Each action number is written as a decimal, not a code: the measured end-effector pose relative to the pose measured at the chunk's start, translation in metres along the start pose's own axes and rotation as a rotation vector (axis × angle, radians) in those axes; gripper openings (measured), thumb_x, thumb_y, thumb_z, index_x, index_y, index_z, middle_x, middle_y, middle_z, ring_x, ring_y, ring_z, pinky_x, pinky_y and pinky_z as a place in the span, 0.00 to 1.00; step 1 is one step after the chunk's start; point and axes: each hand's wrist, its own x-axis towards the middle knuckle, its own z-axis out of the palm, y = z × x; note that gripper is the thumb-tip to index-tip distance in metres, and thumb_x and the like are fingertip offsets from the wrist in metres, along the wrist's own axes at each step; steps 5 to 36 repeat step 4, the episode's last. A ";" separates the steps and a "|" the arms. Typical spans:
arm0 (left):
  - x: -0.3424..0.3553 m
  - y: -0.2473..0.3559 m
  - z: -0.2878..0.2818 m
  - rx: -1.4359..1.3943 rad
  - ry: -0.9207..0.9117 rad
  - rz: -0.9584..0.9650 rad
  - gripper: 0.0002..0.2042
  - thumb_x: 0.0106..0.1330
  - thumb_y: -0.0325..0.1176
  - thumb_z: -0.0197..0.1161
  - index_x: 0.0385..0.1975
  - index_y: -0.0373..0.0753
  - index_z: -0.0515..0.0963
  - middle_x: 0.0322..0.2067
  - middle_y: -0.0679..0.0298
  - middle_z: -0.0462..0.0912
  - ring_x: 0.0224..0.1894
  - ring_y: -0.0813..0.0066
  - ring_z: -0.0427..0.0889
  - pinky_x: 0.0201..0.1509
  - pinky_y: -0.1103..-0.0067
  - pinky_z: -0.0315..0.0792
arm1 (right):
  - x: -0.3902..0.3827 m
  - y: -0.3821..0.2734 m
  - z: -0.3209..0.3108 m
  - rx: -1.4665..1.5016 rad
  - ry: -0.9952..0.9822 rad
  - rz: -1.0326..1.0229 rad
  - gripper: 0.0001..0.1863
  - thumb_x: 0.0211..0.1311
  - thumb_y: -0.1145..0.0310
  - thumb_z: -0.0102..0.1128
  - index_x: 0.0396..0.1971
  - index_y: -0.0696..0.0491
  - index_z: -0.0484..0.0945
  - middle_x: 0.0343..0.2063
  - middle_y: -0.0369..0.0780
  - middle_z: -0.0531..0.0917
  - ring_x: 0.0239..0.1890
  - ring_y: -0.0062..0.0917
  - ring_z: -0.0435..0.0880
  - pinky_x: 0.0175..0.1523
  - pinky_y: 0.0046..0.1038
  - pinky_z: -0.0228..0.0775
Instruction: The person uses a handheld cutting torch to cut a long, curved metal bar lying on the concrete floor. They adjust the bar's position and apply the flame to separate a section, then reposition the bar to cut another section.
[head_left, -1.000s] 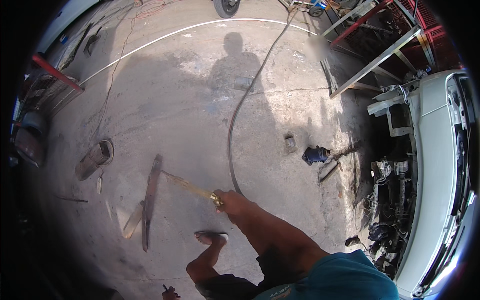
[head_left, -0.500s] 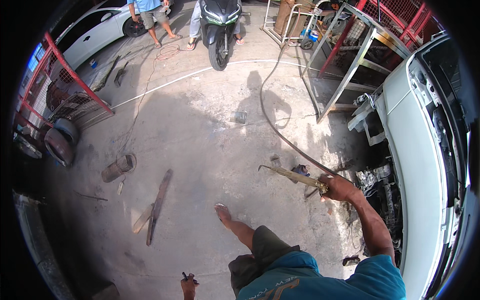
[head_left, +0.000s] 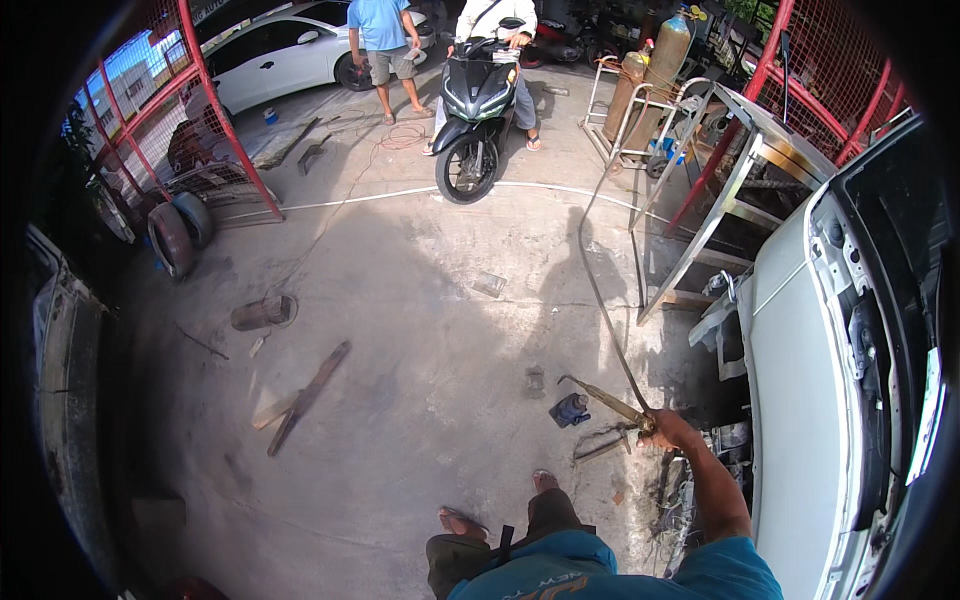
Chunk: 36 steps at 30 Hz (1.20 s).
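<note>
While the person stands barefoot on the stained concrete floor (head_left: 400, 300), the right hand (head_left: 668, 430) is stretched out to the right, its fingers wrapped tight round the grip of a long brass-coloured metal torch (head_left: 605, 398) whose bent tip points left and slightly up above the floor. A thin dark hose (head_left: 598, 290) runs from the torch's rear end away across the floor toward two tall gas cylinders (head_left: 655, 60) in a rack. Just beside the torch tip a small dark blue object (head_left: 570, 409) lies on the floor. The white car body (head_left: 800, 400) stands close on the right. The left hand is out of view. A dark wooden plank (head_left: 308, 396) lies well apart to the left, and a parked scooter (head_left: 475, 110) with people stands far ahead.
</note>
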 end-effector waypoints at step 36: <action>-0.032 0.023 0.085 -0.152 -0.019 -0.056 0.19 0.73 0.53 0.64 0.50 0.45 0.82 0.25 0.67 0.84 0.23 0.70 0.81 0.32 0.71 0.83 | 0.015 0.050 -0.004 0.141 -0.050 0.012 0.34 0.53 0.67 0.85 0.60 0.56 0.79 0.26 0.38 0.85 0.21 0.23 0.80 0.21 0.30 0.70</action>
